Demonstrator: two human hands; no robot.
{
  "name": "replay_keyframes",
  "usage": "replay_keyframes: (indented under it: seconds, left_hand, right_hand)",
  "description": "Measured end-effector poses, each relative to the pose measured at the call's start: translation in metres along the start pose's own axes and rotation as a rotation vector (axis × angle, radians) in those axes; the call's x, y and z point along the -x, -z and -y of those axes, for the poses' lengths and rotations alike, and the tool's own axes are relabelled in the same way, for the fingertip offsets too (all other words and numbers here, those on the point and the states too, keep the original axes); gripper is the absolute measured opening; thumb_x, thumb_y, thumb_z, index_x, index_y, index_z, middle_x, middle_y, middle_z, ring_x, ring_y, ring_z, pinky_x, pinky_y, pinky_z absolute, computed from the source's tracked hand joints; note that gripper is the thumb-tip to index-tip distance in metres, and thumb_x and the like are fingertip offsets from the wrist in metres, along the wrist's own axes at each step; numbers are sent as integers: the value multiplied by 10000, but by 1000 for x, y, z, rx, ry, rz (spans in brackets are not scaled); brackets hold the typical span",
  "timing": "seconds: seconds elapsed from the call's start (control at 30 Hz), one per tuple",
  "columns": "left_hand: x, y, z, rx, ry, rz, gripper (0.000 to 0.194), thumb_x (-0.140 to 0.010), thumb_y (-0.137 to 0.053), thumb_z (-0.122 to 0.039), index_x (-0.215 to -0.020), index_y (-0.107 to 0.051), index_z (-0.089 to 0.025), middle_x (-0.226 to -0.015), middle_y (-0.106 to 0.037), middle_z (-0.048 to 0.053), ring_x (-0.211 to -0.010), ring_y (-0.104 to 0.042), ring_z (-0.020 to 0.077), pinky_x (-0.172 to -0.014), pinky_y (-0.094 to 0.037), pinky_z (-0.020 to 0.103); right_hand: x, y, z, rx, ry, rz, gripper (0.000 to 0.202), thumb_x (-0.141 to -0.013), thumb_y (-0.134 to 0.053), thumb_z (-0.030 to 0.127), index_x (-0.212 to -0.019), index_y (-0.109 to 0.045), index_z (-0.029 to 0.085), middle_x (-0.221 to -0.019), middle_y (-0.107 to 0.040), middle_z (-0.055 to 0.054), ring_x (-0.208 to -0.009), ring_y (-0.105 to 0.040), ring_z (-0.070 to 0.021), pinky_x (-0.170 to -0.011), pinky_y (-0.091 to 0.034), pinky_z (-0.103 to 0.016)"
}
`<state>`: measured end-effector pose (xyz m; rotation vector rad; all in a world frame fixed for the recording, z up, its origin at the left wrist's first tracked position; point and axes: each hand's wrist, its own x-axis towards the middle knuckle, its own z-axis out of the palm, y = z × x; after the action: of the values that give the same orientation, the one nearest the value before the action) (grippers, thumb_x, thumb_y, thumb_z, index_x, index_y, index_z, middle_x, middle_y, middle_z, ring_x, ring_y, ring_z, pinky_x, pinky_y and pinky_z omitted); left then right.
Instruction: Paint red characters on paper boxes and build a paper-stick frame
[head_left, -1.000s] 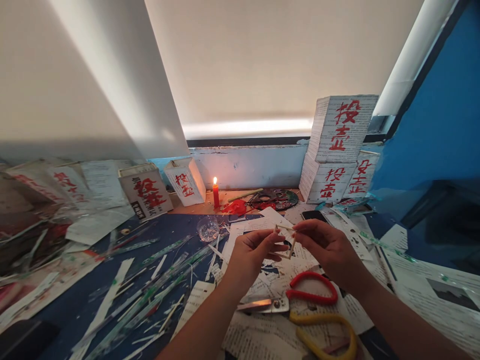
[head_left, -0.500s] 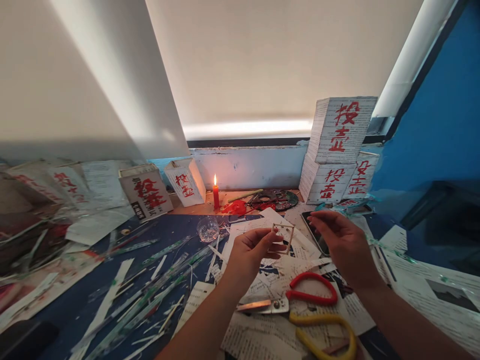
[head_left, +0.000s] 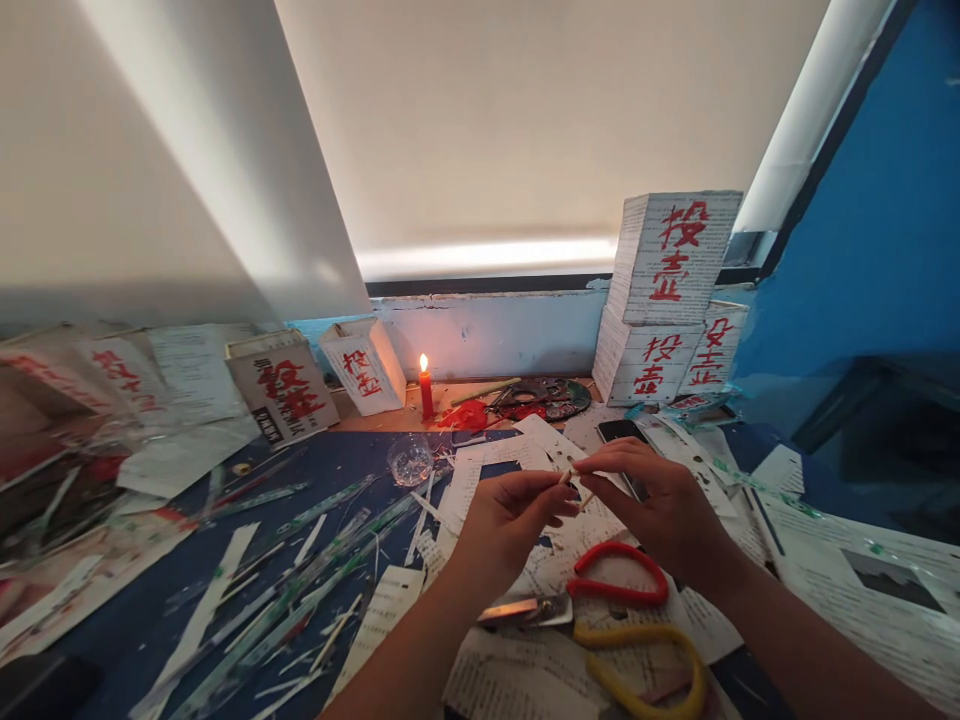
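Observation:
My left hand (head_left: 510, 515) pinches a small frame of thin pale sticks (head_left: 585, 500), mostly hidden behind the fingers. My right hand (head_left: 649, 490) meets it from the right, thumb and fingertips pressed together at the frame's upper corner. Whether the right fingertips hold a separate piece is too small to tell. Below the hands, scissors with one red handle (head_left: 621, 590) and one yellow handle (head_left: 686, 670) lie on printed paper (head_left: 517, 665). Behind my right hand lies a dark phone (head_left: 621, 430), partly covered.
A lit red candle (head_left: 426, 392) stands at the back beside a clear glass dish (head_left: 410, 460). Paper boxes with red characters stand left (head_left: 281, 388) and stacked right (head_left: 675, 260). Plastic strips and thin sticks (head_left: 292, 590) litter the blue tabletop at left.
My right hand has moved left and down until its fingertips meet those of my left hand. The stick frame has turned and is now more hidden. The view has shifted slightly.

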<state>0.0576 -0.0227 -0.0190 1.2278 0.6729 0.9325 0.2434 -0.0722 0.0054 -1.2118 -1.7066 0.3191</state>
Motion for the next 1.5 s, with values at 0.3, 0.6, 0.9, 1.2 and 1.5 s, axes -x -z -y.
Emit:
replay_keyframes:
  seconds: [0.3, 0.6, 0.9, 1.2, 1.5]
  left_hand:
    - [0, 1, 1, -40, -3, 19, 193, -813, -775, -325, -940, -806, -183, -825, -791, 99, -776, -741, 222, -718, -579, 334]
    - [0, 1, -1, -74, 13, 47, 219, -834, -751, -350, -942, -804, -167, -824, -785, 114, -800, -746, 242, -726, -576, 349]
    - [-5, 7, -3, 121, 62, -45, 299, -791, -798, -376, -961, -745, -135, -896, -782, 115, -783, -758, 233, -700, -594, 325]
    - [-5, 8, -6, 206, 100, -14, 317, -803, -797, -367, -979, -716, -116, -907, -766, 112, -788, -753, 214, -708, -605, 310]
    - [-4, 8, -6, 282, 78, 18, 362, -813, -792, -335, -1092, -679, -134, -941, -770, 117, -824, -763, 249, -703, -613, 330]
  right_hand:
    - [2, -2, -3, -43, -88, 1, 113, -925, -662, 316, -984, -755, 292, -935, -725, -32, -907, -665, -210, -805, -533, -356]
    - [2, -3, -4, -52, -84, 17, 118, -925, -659, 327, -981, -754, 287, -933, -726, -41, -907, -668, -217, -802, -537, -352]
    - [3, 2, -7, -11, -197, -27, 359, -885, -696, 372, -1233, -656, 297, -1168, -710, -52, -1021, -660, -234, -903, -528, -388]
    - [1, -7, -10, -309, -366, 39, 322, -889, -690, 439, -1136, -686, 233, -989, -755, -61, -906, -695, -205, -791, -559, -322]
    - [1, -5, -8, -303, -343, 10, 316, -874, -710, 427, -1130, -689, 241, -908, -760, -46, -824, -698, -190, -723, -560, -290]
